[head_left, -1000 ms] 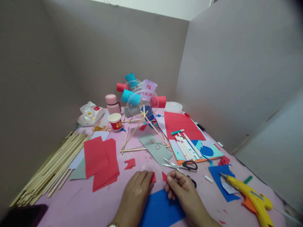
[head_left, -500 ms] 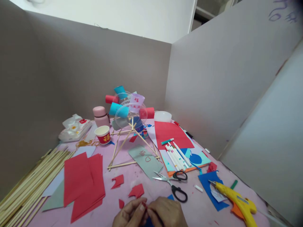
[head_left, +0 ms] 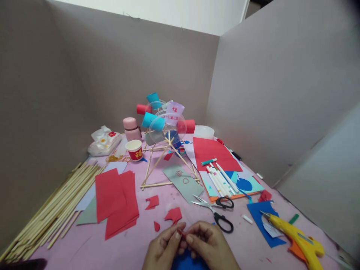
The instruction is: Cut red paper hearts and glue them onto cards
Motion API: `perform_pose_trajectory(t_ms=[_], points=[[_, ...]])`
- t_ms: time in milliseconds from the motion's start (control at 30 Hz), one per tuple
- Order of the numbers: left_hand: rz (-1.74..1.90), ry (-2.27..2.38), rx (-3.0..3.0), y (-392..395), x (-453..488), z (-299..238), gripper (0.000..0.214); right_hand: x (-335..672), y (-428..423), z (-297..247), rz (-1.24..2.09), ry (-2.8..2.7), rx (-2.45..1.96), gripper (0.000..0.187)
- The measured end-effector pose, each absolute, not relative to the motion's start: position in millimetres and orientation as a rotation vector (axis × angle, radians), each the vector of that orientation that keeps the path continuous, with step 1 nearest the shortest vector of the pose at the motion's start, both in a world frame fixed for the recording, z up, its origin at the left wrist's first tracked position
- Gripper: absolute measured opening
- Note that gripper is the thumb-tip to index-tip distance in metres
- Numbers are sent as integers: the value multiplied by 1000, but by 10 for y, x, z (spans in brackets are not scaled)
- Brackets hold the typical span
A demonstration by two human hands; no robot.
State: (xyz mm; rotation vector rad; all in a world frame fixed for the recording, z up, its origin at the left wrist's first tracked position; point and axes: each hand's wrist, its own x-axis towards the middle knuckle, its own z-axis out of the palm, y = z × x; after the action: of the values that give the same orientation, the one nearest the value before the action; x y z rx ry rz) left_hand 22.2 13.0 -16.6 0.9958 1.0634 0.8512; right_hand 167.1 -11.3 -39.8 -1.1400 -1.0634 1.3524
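My left hand (head_left: 166,245) and my right hand (head_left: 209,243) meet at the bottom middle, fingertips pinched together on a small red paper piece (head_left: 183,234), mostly hidden by the fingers. Below them lies blue paper (head_left: 189,261). Just beyond the hands are red paper scraps (head_left: 173,215). Black-handled scissors (head_left: 215,210) lie with blades parted to the right of them. Farther back stands a stick-framed wheel model (head_left: 169,138) with clear discs and coloured paper cups around it. A grey paper strip (head_left: 182,182) with red drawing rests at its foot.
Bamboo sticks (head_left: 56,206) and red paper sheets (head_left: 120,202) lie at left. A paper cup (head_left: 134,150), a pink flask (head_left: 131,129) and a tissue pack (head_left: 104,141) stand behind. Markers (head_left: 222,182) sit on papers at right, near a yellow glue gun (head_left: 298,238). Grey partitions (head_left: 135,63) enclose the table.
The view has shifted, so the table things appear farther right and higher. Both hands show more fully now, still pinching the small red paper piece, and more of the blue paper shows beneath.
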Motion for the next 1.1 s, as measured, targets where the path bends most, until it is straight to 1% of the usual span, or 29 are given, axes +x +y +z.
perform_pose_trajectory(t_ms=[200,333,500,633,767,833,967,1100], points=[[883,1061,987,106,244,-209,48,1668,-126,-330,1402,-1007,-1165,41],[856,1034,990,117,209,-219,43,1645,-123,-301,1415,-927,-1182,44],[773,1002,1082,130,168,-173,40,1651,-135,-263,1386,-929,-1195,43],[751,1020,1083,116,196,-85,31,1650,-149,-265,1353,-913,-1219,43],[785,1042,1022,105,231,-27,23,1639,-143,-257,1430,-890,-1205,45],[805,1058,983,111,231,-39,25,1639,-135,-244,1439,-904,-1190,46],[791,1051,935,113,217,-90,38,1652,-134,-226,1397,-937,-1197,47],[843,1027,941,84,229,-89,42,1676,-140,-228,1405,-899,-1203,43]])
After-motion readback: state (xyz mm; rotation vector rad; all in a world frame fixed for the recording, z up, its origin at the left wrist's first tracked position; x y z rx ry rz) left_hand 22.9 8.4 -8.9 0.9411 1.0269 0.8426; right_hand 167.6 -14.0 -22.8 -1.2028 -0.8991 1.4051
